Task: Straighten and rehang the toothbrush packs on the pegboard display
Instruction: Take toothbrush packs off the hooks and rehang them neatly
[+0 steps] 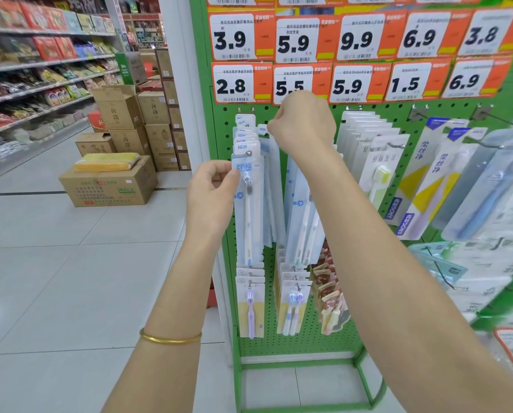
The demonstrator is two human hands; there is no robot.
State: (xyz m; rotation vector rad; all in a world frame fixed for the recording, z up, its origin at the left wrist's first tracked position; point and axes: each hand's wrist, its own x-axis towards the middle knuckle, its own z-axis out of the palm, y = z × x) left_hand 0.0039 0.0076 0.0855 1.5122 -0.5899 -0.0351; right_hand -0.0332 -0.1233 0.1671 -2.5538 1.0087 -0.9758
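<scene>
**Pegboard (308, 338) rehang, one pack in each grip**

Left grip (212, 190) low and left, thumb and forefinger closed in a pinch on the upper left edge of the front pack (248, 210), first of a row strung on the leftmost peg (249, 152). Right grip (304, 126) higher, just under the price labels (294, 84), fingers curled, seemingly around the header of a loose pack (262, 129) marked NEW. Loose pack just left of that grip, touching its knuckles, long axis straight down, body tucked between the left row and the next row. Right grip by far the nearer to its hanging hole; target peg probably behind the fist. Hidden: right fingertips, the hole itself, the second peg. Blurred: packs at the far right of the display.
</scene>
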